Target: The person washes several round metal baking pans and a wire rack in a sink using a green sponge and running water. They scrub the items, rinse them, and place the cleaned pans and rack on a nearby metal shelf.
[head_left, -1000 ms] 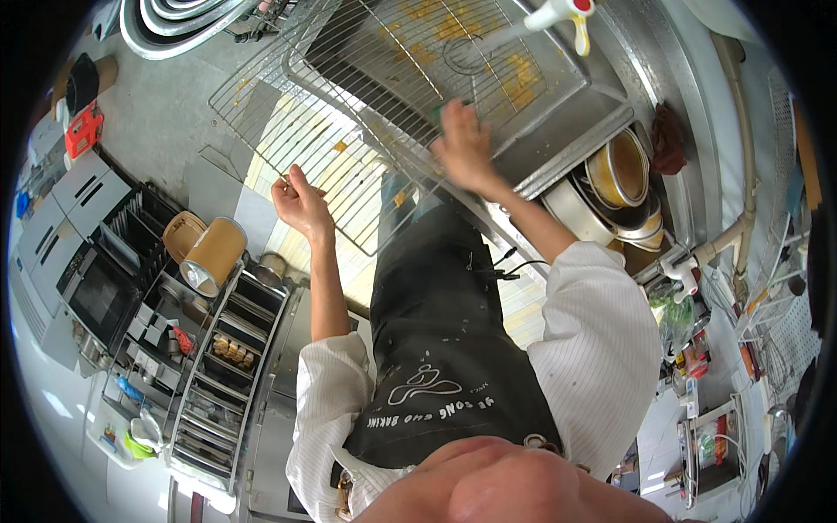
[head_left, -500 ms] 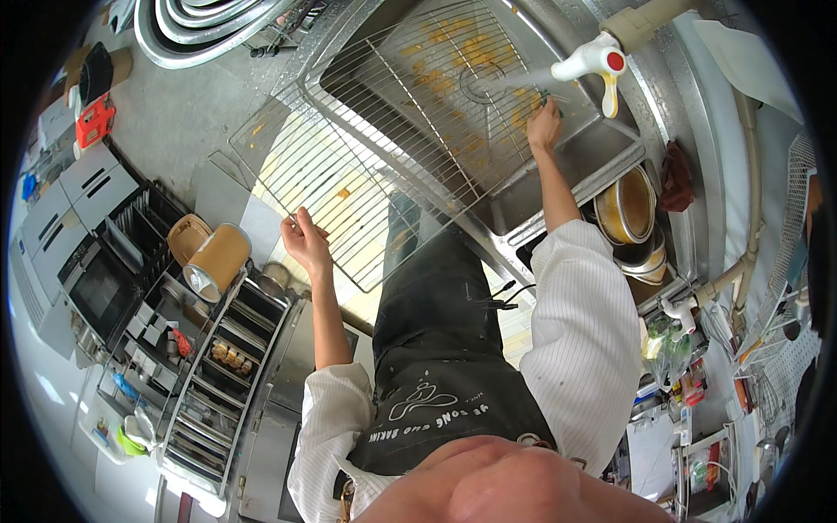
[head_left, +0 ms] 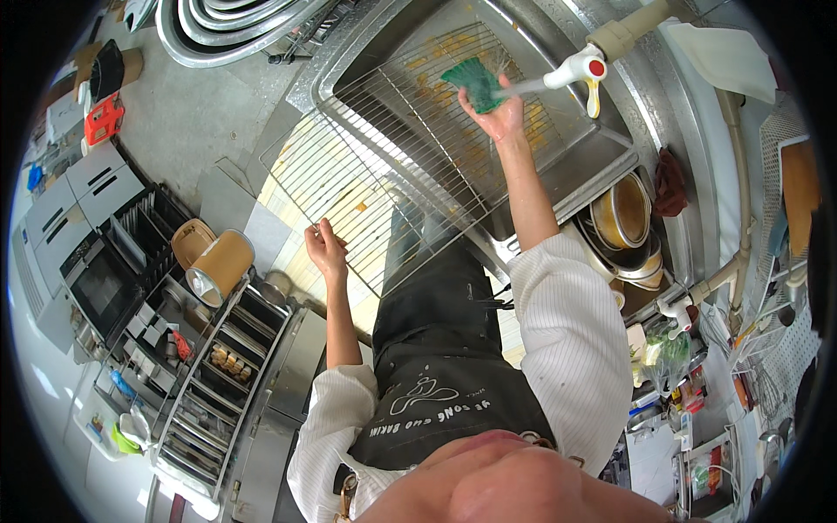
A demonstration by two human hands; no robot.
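A large wire rack (head_left: 373, 150) lies tilted, its far part inside the metal sink (head_left: 602, 155) and its near part over the sink's front edge. My left hand (head_left: 326, 251) is closed on the rack's left edge. Over the sink, my right hand (head_left: 502, 120) holds a green scouring pad (head_left: 475, 84), palm up with the fingers partly hidden. Water from the white tap (head_left: 578, 71) with a red dot runs onto the pad and hand. Orange-brown scraps show on the sink bottom beneath the rack.
Nested metal rings or bowls (head_left: 228, 54) stand at the far left. Several pots (head_left: 621, 212) sit right of the sink, near a dark red cloth (head_left: 670, 183). At the left are a shelf rack (head_left: 228, 383) and a brown tub (head_left: 220, 266). A light mat (head_left: 301, 170) covers the floor.
My right hand has moved left from the rack's right side into the running water and turned palm up, showing the green pad. The left hand keeps its hold; the rack sits slightly further right.
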